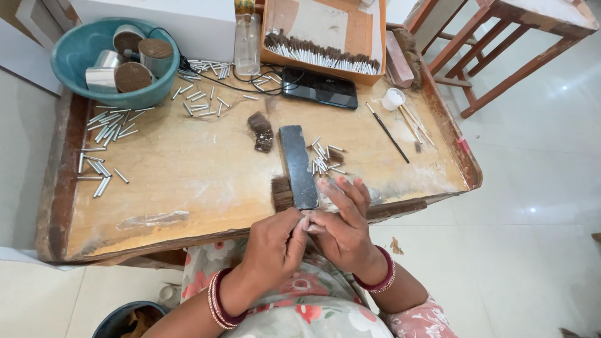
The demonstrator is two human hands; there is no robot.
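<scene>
At the bench's (188,163) near edge, the left hand (270,247) and right hand (341,228) pinch fingers closed on a small tuft (305,223), barely visible. A loosened pinch could scatter its hairs; a nudge could knock the dark block (298,166) beside them off.

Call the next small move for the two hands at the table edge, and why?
Probably the right hand reaches forward to the small pile of metal tubes to pick one. Both hands meet at the table's near edge, fingertips pinched with the left hand on something small I can't make out, likely bristle. The tubes lie just beyond, beside the dark block.
</scene>
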